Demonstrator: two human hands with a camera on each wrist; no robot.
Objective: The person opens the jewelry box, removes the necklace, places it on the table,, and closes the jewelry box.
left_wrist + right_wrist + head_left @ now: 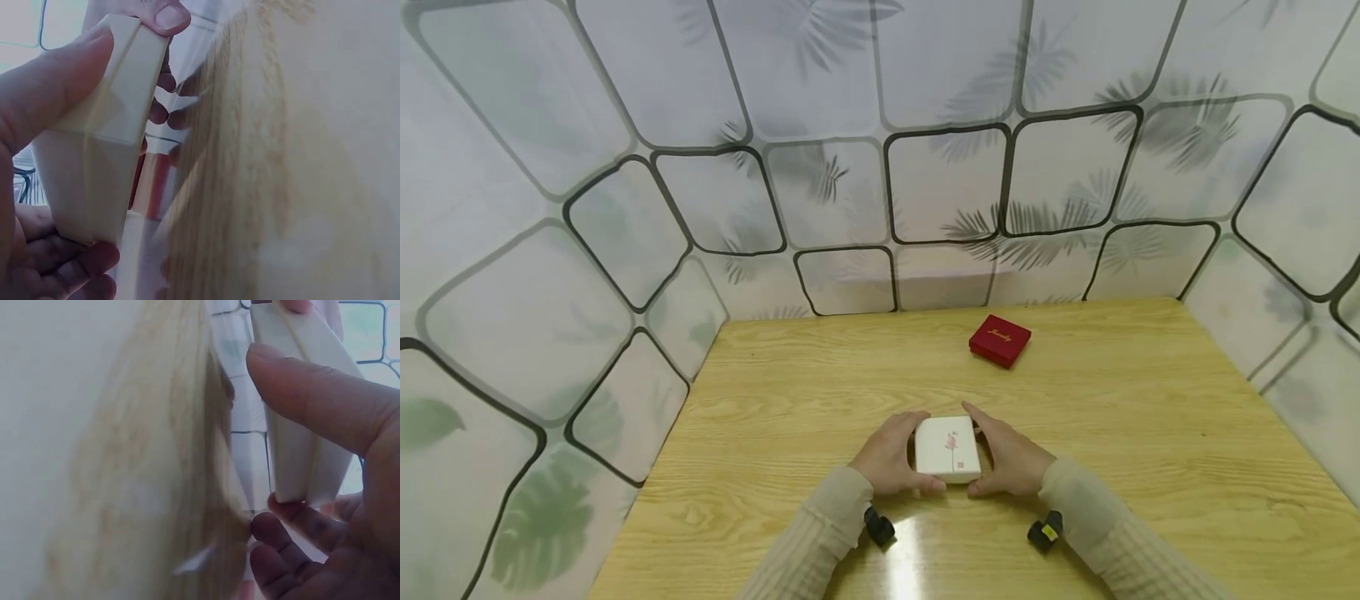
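A small white lidded box with a pink flower printed on top is held between both hands near the middle of the table. My left hand grips its left side, thumb along the near side and fingers toward the far side. On the opposite side, my right hand holds it the same way. In the left wrist view, a seam runs around the white box, and the lid sits on it. The right wrist view shows the box raised a little off the tabletop, with fingertips at its lower edge.
A dark red box with gold lettering lies farther back, right of the white box. The light wood table is bordered by patterned cloth walls at the back and both sides. Black wrist-worn devices hang beneath the sleeves.
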